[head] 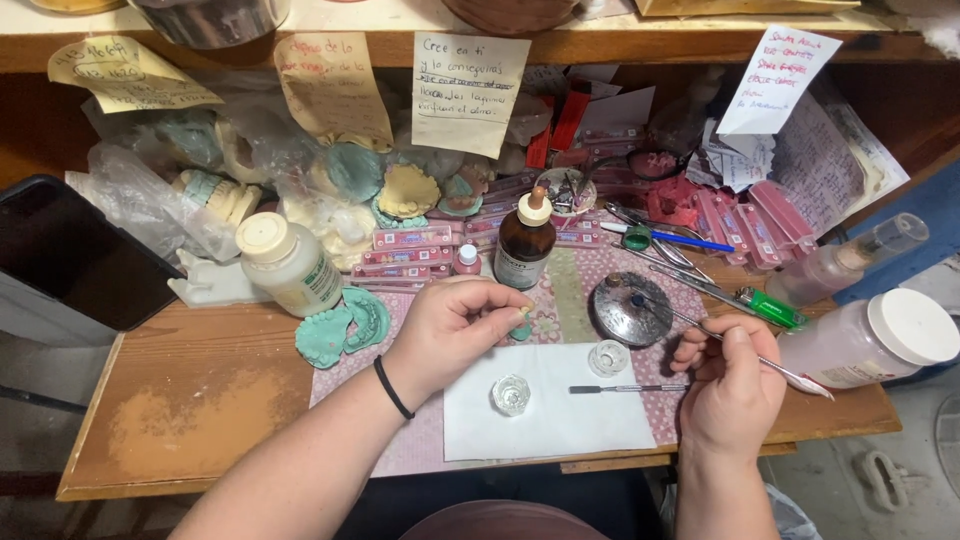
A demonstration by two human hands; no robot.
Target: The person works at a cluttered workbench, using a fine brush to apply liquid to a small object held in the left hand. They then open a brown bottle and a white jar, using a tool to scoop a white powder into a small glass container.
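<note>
My left hand point(452, 327) is curled over the patterned mat, pinching a small green and cream dental piece point(522, 328) between thumb and fingers. My right hand point(730, 378) grips a thin metal instrument point(690, 322) whose tip rests on a round grey metal dish point(630, 308). Between the hands, on a white paper sheet point(560, 420), stand two small clear glass cups point(511, 394) point(608, 357), with a second metal spatula point(625, 388) lying beside them.
A brown dropper bottle point(524, 243) and white powder jar point(290, 263) stand behind the mat. Green dental casts point(340, 328) lie at left. A clear plastic bottle with white cap point(875, 340), a green lighter point(770, 306), tools and pink tooth cards crowd the right. A dark tray point(70, 250) sits at left.
</note>
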